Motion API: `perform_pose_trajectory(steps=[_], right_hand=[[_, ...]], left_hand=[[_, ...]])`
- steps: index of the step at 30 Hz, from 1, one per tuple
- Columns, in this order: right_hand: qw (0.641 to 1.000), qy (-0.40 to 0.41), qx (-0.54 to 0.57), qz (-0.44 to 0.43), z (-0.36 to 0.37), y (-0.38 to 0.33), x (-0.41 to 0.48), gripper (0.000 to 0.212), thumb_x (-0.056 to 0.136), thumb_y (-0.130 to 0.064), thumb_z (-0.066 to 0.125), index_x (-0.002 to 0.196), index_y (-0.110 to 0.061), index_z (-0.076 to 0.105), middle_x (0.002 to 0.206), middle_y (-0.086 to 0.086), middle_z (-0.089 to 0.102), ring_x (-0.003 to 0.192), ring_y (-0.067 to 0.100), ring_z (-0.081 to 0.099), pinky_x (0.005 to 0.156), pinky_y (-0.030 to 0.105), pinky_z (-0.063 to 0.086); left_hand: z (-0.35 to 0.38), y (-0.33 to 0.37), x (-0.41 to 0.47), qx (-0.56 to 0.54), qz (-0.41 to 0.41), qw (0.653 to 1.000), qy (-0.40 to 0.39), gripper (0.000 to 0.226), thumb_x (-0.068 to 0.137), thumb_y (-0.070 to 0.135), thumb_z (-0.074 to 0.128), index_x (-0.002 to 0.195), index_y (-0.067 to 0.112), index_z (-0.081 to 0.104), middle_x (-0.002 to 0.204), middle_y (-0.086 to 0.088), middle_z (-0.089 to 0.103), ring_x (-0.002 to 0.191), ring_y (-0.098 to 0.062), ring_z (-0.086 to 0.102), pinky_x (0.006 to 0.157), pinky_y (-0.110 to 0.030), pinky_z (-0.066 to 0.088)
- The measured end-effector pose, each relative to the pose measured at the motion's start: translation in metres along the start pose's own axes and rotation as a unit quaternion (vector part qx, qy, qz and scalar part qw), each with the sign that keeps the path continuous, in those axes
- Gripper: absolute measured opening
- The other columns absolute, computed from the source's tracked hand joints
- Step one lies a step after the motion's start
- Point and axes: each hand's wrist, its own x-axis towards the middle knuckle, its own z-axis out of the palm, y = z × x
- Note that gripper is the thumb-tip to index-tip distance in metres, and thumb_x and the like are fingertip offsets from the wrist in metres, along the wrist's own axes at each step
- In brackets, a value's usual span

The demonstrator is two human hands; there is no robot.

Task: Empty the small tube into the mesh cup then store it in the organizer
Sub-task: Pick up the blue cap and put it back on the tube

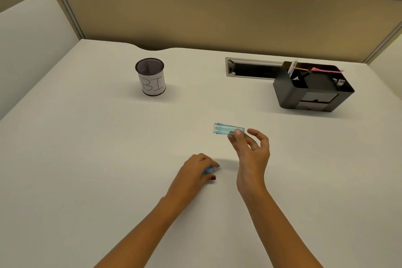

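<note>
A small clear blue tube lies sideways in the air above the desk, its open threaded end pointing left. My right hand pinches its right end between thumb and fingers. My left hand rests on the desk with its fingers closed over a small blue cap. The mesh cup, black with a white label reading "BI", stands upright at the far left centre. The black organizer sits at the far right with pens and a pink item in its compartments.
A cable slot is set into the white desk just left of the organizer. A tan partition wall closes off the back of the desk.
</note>
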Motion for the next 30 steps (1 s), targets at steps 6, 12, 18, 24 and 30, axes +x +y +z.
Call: perform_pose_trajectory(steps=[6,12,18,24,30], right_hand=[[0.999,-0.016,-0.034,-0.025,-0.016,0.000,-0.016,0.034,0.086,-0.014,0.073,0.115,-0.028,0.064,0.109,0.003,0.071,0.093,0.017,0.074,0.092,0.031,0.053],[0.989,-0.023,-0.120,-0.080,-0.022,0.007,-0.031,0.023,0.085,-0.015,0.073,0.104,-0.028,0.069,0.104,-0.010,0.071,0.099,0.012,0.070,0.084,0.022,0.055],[0.978,-0.049,-0.148,-0.139,-0.017,0.008,-0.042,0.024,0.085,-0.009,0.073,0.103,-0.024,0.068,0.102,-0.014,0.071,0.096,-0.002,0.067,0.072,0.005,0.051],[0.962,-0.045,-0.176,-0.204,-0.018,0.012,-0.049,0.030,0.084,-0.005,0.073,0.102,-0.028,0.065,0.106,-0.008,0.070,0.100,0.000,0.066,0.078,0.008,0.052],[0.961,-0.064,-0.173,-0.207,-0.017,0.013,-0.051,0.028,0.084,-0.006,0.073,0.102,-0.025,0.064,0.105,-0.007,0.070,0.101,-0.001,0.065,0.075,0.004,0.050]], left_hand=[[-0.013,0.024,-0.006,-0.243,-0.122,0.946,0.178,0.017,0.080,0.020,0.073,0.097,0.022,0.074,0.096,0.009,0.073,0.082,-0.001,0.068,0.077,-0.007,0.045],[-0.034,0.043,0.004,-0.645,-0.275,0.689,0.182,0.024,0.080,0.011,0.071,0.101,0.001,0.070,0.102,-0.015,0.073,0.096,-0.025,0.070,0.088,-0.033,0.055],[-0.043,0.060,0.005,-0.758,-0.277,0.565,0.172,0.009,0.084,0.006,0.064,0.089,-0.001,0.064,0.078,-0.014,0.075,0.073,-0.025,0.074,0.075,-0.037,0.059],[-0.046,0.064,0.003,-0.800,-0.265,0.508,0.179,0.011,0.086,0.008,0.060,0.089,-0.001,0.065,0.077,-0.017,0.074,0.085,-0.028,0.068,0.085,-0.040,0.055],[-0.045,0.070,-0.002,-0.779,-0.257,0.544,0.174,0.011,0.086,0.010,0.062,0.091,0.000,0.064,0.094,-0.019,0.070,0.093,-0.030,0.066,0.096,-0.043,0.048]])
